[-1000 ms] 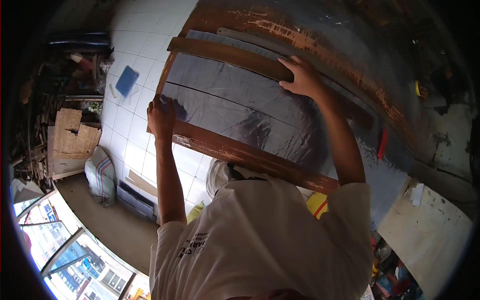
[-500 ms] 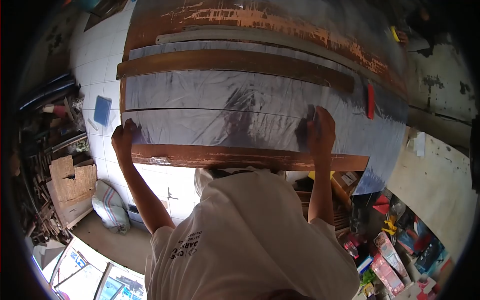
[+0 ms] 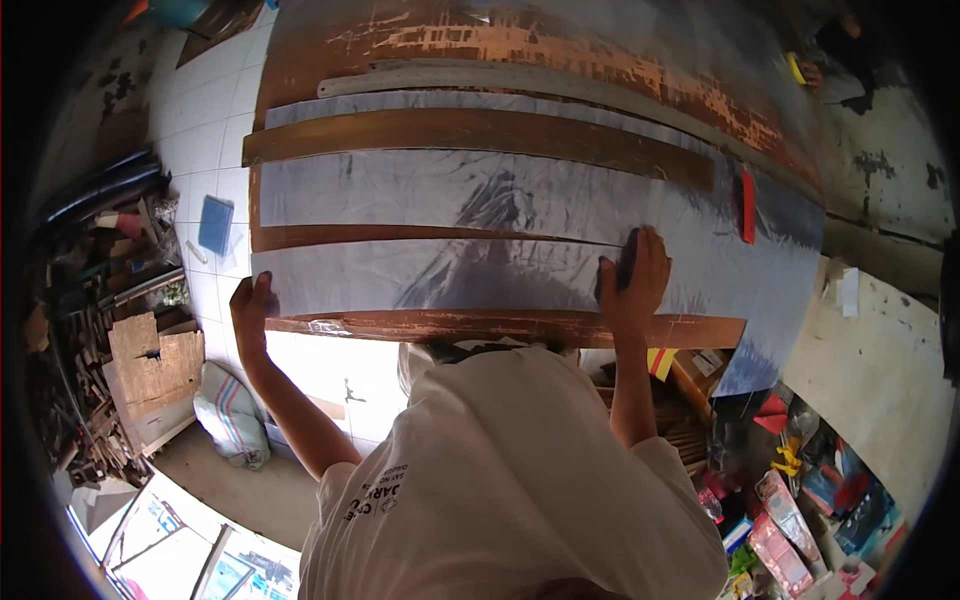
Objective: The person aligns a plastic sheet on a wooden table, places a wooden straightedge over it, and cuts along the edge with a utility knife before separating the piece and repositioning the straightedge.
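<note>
A glossy grey sheet strip (image 3: 350, 277) lies across the brown wooden table (image 3: 480, 325) in front of me. My left hand (image 3: 252, 308) pinches its left end between thumb and fingers. Towards the strip's right part, my right hand (image 3: 640, 275) rests with thumb and fingers apart, fingertips at the cut line. Beyond a tapering gap of bare wood lies the rest of the grey sheet (image 3: 380, 185). A long brown wooden slat (image 3: 450, 128) lies across that sheet, with a thin grey straightedge (image 3: 480, 75) farther back.
A red tool (image 3: 748, 207) lies on the sheet at right. A blue item (image 3: 215, 225) sits on the tiled floor at left, near stacked wood scraps (image 3: 155, 365) and a white sack (image 3: 230, 410). Boxes and clutter (image 3: 785, 540) fill the lower right. Another person's hand (image 3: 812, 75) shows at the upper right.
The near strip's left end has come towards me with my left hand, widening the cut into a gap of bare wood. My right hand has spread its thumb and fingers on the sheet.
</note>
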`<state>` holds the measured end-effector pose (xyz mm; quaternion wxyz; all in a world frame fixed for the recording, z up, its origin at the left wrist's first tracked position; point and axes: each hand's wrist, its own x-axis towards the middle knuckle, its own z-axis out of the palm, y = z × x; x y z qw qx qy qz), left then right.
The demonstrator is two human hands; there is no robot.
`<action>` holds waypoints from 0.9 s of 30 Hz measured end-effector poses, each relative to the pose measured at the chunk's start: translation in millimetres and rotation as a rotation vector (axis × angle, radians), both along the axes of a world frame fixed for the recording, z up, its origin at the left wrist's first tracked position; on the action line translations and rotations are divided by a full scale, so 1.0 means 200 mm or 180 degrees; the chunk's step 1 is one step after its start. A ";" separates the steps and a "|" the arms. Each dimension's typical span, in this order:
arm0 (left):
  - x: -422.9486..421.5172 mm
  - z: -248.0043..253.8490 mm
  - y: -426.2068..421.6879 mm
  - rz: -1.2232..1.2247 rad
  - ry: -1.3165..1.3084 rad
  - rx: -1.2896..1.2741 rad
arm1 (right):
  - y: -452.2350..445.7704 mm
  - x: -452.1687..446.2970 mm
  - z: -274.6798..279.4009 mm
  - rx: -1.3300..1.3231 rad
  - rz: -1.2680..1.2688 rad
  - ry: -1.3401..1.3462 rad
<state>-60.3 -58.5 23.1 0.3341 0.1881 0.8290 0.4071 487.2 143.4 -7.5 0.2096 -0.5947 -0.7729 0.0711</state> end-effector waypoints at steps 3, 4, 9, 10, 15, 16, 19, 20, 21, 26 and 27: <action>0.02 -0.01 -0.01 0.0072 -0.0043 0.0032 | 0.00 0.00 -0.01 0.0054 0.0037 -0.0041; 0.03 0.00 0.00 0.0113 -0.0036 0.0002 | 0.00 -0.01 0.00 0.0044 0.0021 -0.0075; 0.01 -0.01 -0.03 0.0126 -0.0175 -0.0037 | 0.00 -0.02 0.01 0.0119 0.0035 -0.0063; 0.01 -0.02 -0.03 0.0142 -0.0204 -0.0056 | 0.00 -0.01 0.01 0.0104 0.0028 -0.0048; 0.03 -0.03 -0.06 0.0137 -0.0289 -0.0044 | 0.00 -0.01 0.00 0.0186 0.0089 0.0056; 0.05 -0.02 -0.06 0.0193 -0.0283 -0.0051 | 0.00 0.00 0.01 0.0174 0.0112 0.0175; 0.07 -0.03 -0.08 0.0167 -0.0165 -0.0100 | -0.01 0.00 0.04 0.0126 0.0047 0.0515; 0.08 -0.03 -0.08 0.0140 -0.0160 -0.0104 | -0.02 0.01 0.04 0.0133 -0.0004 0.0466; 0.05 -0.06 -0.11 0.0131 -0.0211 -0.0064 | -0.02 0.02 0.04 -0.0031 -0.0125 0.0989; 0.05 -0.09 -0.13 0.0180 -0.0110 -0.0062 | -0.05 0.07 -0.02 0.0071 -0.0520 0.2536; 0.06 -0.09 -0.12 0.0206 -0.0086 -0.0053 | -0.05 0.07 -0.02 0.0083 -0.0540 0.2520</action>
